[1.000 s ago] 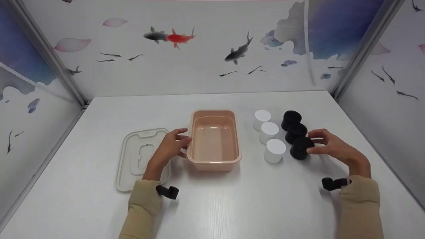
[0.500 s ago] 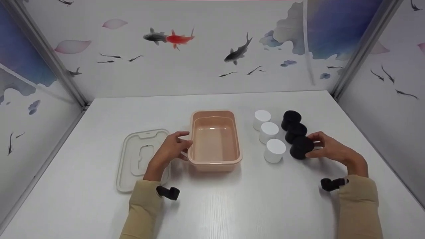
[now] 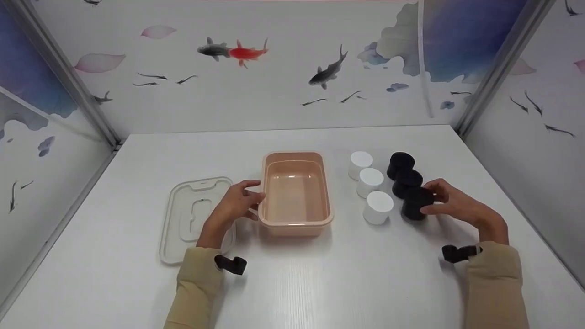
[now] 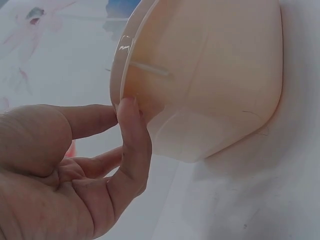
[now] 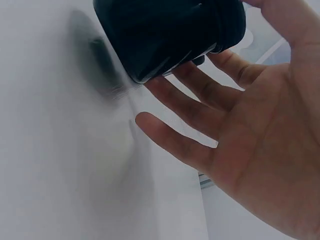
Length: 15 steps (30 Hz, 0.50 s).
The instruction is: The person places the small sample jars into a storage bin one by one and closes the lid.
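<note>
In the head view, an open pinkish-beige plastic box (image 3: pixel 297 225) stands near the middle of the table. My left hand (image 3: pixel 235 201) pinches its left rim, the thumb at the rim's edge and a finger tucked beneath, as the left wrist view shows. On the right, my right hand (image 3: pixel 457 205) grips the nearest black jar (image 3: pixel 417 203) between thumb and fingers. The right wrist view shows that jar (image 5: pixel 165 35) tilted in the picture, with fingers behind its body and the little finger held apart. Two other black jars (image 3: pixel 407 183) stand in line behind it.
Three white jars (image 3: pixel 378 208) form a row between the box and the black ones. A pale translucent lid (image 3: pixel 176 219) lies flat on the table, partly under my left forearm. Patterned panels (image 3: pixel 283 105) close off the back and both sides.
My right fingers have closed in around the nearest black jar, which has shifted slightly to the right. The left hand has stayed at the box's rim, nearly still.
</note>
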Each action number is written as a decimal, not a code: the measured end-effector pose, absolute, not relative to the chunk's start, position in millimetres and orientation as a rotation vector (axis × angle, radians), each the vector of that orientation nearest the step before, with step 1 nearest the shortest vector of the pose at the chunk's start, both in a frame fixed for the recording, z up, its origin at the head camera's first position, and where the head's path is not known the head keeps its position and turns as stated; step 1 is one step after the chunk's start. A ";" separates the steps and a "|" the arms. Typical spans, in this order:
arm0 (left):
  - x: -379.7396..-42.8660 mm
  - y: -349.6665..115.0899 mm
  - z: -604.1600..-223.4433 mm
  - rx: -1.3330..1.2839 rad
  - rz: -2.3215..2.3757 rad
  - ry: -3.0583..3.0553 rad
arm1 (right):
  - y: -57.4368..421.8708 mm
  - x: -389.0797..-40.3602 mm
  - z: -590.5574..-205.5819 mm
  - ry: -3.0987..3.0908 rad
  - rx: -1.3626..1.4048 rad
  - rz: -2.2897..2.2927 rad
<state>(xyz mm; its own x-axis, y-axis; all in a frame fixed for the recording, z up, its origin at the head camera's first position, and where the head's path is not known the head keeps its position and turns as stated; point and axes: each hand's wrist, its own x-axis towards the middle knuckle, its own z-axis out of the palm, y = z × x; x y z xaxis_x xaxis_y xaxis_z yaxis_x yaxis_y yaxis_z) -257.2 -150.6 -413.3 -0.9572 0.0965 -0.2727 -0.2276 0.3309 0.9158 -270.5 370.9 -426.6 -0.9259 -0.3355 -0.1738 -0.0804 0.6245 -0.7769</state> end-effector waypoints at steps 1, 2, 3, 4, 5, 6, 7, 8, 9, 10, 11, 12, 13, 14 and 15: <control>-256.9 -150.8 -413.3 -0.121 1.666 2.323 | 370.3 -270.1 -424.9 2.543 -0.332 -1.207; -256.6 -151.0 -413.4 -0.124 1.663 2.328 | 369.7 -269.8 -423.1 2.537 -0.330 -1.221; -256.4 -151.0 -413.5 -0.129 1.662 2.331 | 369.0 -269.6 -421.4 2.529 -0.331 -1.240; -256.3 -151.0 -413.6 -0.132 1.658 2.336 | 368.2 -269.4 -419.6 2.524 -0.328 -1.251; -256.1 -150.8 -413.6 -0.138 1.658 2.336 | 367.0 -269.0 -417.5 2.532 -0.322 -1.248; -256.0 -150.8 -413.9 -0.135 1.655 2.337 | 365.5 -268.4 -415.1 2.537 -0.319 -1.256; -255.9 -150.7 -414.2 -0.133 1.656 2.334 | 364.1 -267.9 -412.8 2.539 -0.327 -1.271; -255.8 -150.6 -414.3 -0.131 1.654 2.334 | 362.5 -267.5 -410.4 2.547 -0.338 -1.285; -255.8 -150.4 -414.5 -0.129 1.655 2.330 | 360.5 -266.9 -407.8 2.557 -0.347 -1.295; -255.8 -150.5 -414.8 -0.124 1.654 2.330 | 358.3 -266.2 -405.0 2.565 -0.359 -1.310; -255.7 -150.6 -415.0 -0.120 1.658 2.325 | 355.9 -265.6 -402.2 2.570 -0.375 -1.330; -255.5 -150.6 -414.9 -0.116 1.659 2.323 | 353.3 -265.0 -399.5 2.569 -0.392 -1.357; -255.5 -150.7 -414.9 -0.114 1.663 2.320 | 350.6 -264.5 -396.8 2.569 -0.407 -1.377; -255.4 -150.9 -414.8 -0.104 1.669 2.313 | 347.6 -263.9 -394.3 2.569 -0.419 -1.395; -255.3 -151.1 -414.6 -0.096 1.675 2.305 | 344.5 -263.4 -392.0 2.566 -0.430 -1.413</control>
